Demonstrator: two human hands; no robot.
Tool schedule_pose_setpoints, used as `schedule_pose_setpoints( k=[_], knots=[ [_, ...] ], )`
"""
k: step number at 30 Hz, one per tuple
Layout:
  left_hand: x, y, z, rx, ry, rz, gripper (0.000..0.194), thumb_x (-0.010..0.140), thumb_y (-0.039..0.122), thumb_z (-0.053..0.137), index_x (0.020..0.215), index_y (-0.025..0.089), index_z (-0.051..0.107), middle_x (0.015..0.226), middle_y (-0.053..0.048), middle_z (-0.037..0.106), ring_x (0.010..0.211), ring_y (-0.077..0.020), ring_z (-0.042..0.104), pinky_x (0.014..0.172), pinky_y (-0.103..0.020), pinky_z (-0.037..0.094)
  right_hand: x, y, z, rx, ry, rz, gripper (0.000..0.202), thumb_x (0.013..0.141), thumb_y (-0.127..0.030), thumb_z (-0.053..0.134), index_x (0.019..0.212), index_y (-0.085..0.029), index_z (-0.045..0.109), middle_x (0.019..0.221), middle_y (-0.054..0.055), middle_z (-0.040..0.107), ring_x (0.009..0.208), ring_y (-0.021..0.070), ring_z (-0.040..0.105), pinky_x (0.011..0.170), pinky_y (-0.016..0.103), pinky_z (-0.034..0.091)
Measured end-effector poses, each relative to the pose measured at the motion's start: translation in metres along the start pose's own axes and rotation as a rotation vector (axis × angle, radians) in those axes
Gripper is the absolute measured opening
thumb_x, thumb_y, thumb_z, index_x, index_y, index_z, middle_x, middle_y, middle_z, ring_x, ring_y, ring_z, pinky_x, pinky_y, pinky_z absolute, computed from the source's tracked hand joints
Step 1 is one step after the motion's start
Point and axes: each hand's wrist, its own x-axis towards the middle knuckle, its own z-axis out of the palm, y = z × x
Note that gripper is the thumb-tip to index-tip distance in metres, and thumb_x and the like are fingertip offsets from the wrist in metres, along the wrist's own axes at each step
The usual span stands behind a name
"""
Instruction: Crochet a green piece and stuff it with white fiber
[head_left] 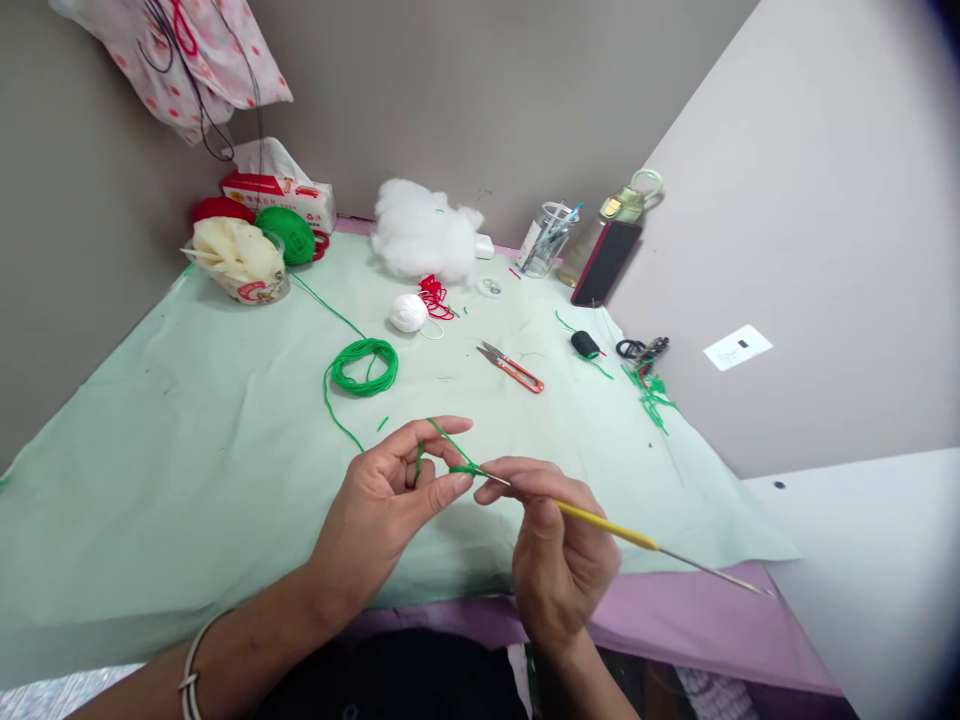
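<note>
My right hand [562,530] grips a crochet hook [607,524] by its yellow handle, and the bare metal tail points down to the right. The hook's front tip meets a small green stitched piece [466,469]. That piece is pinched between the thumb and a finger of my left hand [401,495]. Green yarn runs over my raised left index finger and around the other fingers. From there a strand leads back to a loose coil of green yarn [365,367] lying on the cloth.
Orange-handled thread snips [511,368] lie beyond my hands. A white yarn ball [409,313], red yarn [435,298] and white stuffing [424,230] are further back. At right are a black thread spool [585,345], green scraps [654,398], a phone [606,263] and a pen cup [546,242].
</note>
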Motion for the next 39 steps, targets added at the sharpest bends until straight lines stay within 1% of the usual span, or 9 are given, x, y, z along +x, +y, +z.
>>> schedule_pose_setpoints(
  k=[4,8,14,19,23,28,31,36,39],
  knots=[
    [0.0,0.0,-0.001,0.005,-0.002,-0.003,0.036,0.084,0.032,0.082,0.12,0.029,0.075,0.085,0.002,0.064,0.052,-0.0047,0.033,0.045,-0.023,0.023,0.001,0.001,-0.001,0.006,0.003,0.018,0.023,0.105,-0.023,0.052,0.109,-0.03,0.074,0.093,0.004,0.079,0.087,0.0223,0.074,0.078,0.043,0.06],
    [0.001,0.0,-0.003,0.0,-0.001,-0.001,0.035,0.084,0.035,0.084,0.117,0.031,0.076,0.088,0.003,0.066,0.053,-0.0036,0.034,0.045,-0.022,0.023,0.001,0.001,-0.001,0.019,-0.012,0.005,0.024,0.105,-0.023,0.051,0.109,-0.03,0.074,0.09,0.003,0.079,0.086,0.0221,0.074,0.077,0.042,0.059],
    [0.003,0.001,-0.001,-0.077,-0.028,-0.055,0.032,0.081,0.035,0.086,0.112,0.031,0.077,0.083,0.004,0.062,0.051,-0.0018,0.031,0.043,-0.019,0.02,-0.003,0.0,0.002,-0.078,0.028,-0.042,0.027,0.104,-0.018,0.052,0.109,-0.03,0.075,0.092,0.004,0.079,0.094,0.0231,0.074,0.082,0.043,0.058],
    [0.003,0.006,-0.001,-0.163,-0.028,-0.13,0.033,0.078,0.034,0.088,0.11,0.029,0.078,0.084,0.004,0.059,0.049,-0.0007,0.031,0.041,-0.017,0.021,0.0,-0.001,0.004,0.029,0.061,0.033,0.024,0.105,-0.022,0.051,0.107,-0.029,0.074,0.096,0.004,0.079,0.087,0.0213,0.074,0.08,0.042,0.059],
    [0.005,0.007,0.0,-0.177,-0.019,-0.136,0.035,0.077,0.033,0.089,0.109,0.027,0.078,0.084,0.004,0.058,0.05,-0.0007,0.031,0.041,-0.017,0.022,0.003,0.001,0.002,0.082,0.053,0.095,0.024,0.106,-0.023,0.05,0.107,-0.029,0.073,0.102,0.003,0.078,0.08,0.0175,0.073,0.076,0.038,0.058],
    [0.006,0.002,-0.002,-0.135,-0.036,-0.09,0.034,0.08,0.036,0.087,0.112,0.03,0.077,0.084,0.005,0.058,0.053,-0.0023,0.033,0.042,-0.017,0.023,0.005,0.003,-0.002,0.07,-0.036,0.021,0.022,0.106,-0.022,0.05,0.108,-0.027,0.072,0.099,0.003,0.078,0.088,0.02,0.073,0.079,0.039,0.058],
    [0.006,-0.001,-0.003,-0.07,-0.032,-0.031,0.032,0.082,0.036,0.085,0.113,0.03,0.076,0.084,0.005,0.06,0.054,-0.0027,0.033,0.045,-0.018,0.024,0.007,0.001,-0.004,0.0,-0.068,-0.037,0.023,0.105,-0.018,0.05,0.107,-0.025,0.072,0.095,0.003,0.078,0.089,0.0202,0.073,0.08,0.039,0.058],
    [0.003,-0.001,-0.002,0.073,0.038,0.048,0.027,0.083,0.03,0.083,0.11,0.029,0.077,0.081,0.005,0.063,0.056,-0.0046,0.035,0.053,-0.019,0.031,0.007,-0.001,-0.007,-0.152,-0.125,-0.14,0.028,0.103,-0.01,0.048,0.112,-0.025,0.07,0.095,0.004,0.077,0.095,0.0205,0.073,0.082,0.038,0.059],
    [0.001,0.0,0.0,0.173,0.109,0.146,0.021,0.082,0.023,0.081,0.102,0.026,0.079,0.077,0.005,0.062,0.055,-0.0054,0.036,0.053,-0.02,0.032,-0.001,0.003,-0.01,-0.276,-0.176,-0.218,0.031,0.101,-0.009,0.051,0.119,-0.027,0.069,0.105,0.006,0.077,0.096,0.0209,0.074,0.078,0.036,0.062]
  ],
)
